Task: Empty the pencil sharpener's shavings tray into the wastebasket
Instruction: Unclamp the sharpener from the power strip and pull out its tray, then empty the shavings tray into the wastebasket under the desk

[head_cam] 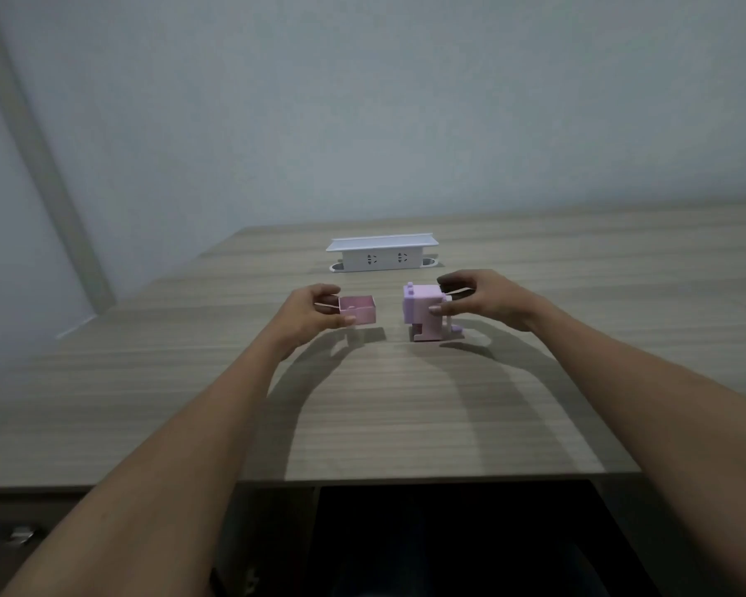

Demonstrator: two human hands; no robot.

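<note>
Head camera looks down on a wood-grain desk [405,402] against a pale wall. At its far middle stands a white socket box [382,254]. Nearer, the right hand [483,301] clasps the lilac pencil sharpener [427,312], which stands on the desk. Just left of it, apart, the left hand [315,314] pinches the pink shavings tray [358,310], seemingly raised slightly off the desk; its contents are too dim to tell.
</note>
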